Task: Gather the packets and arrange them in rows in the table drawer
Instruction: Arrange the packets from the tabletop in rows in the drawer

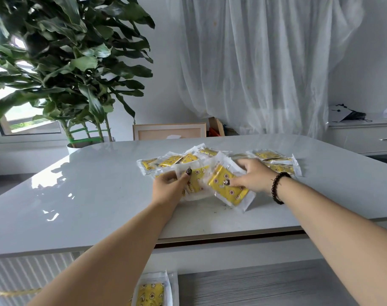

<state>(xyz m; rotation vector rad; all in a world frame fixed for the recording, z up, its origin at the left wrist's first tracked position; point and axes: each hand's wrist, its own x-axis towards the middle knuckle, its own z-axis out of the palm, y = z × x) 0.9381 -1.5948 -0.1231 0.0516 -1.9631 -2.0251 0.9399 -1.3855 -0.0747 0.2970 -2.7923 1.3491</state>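
At frame centre, packets [219, 164] were clamped by left grip [169, 184] and right grip [251, 175] on the bench [95, 195], likely bunched for the drawer [254, 286].

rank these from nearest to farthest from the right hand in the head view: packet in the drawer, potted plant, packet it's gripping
1. Packet it's gripping, in the right hand.
2. Packet in the drawer, below the table edge, near the person.
3. Potted plant, far left, behind the table.

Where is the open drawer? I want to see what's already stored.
Head view, bottom centre: the drawer sits below the table edge, one packet at its left.
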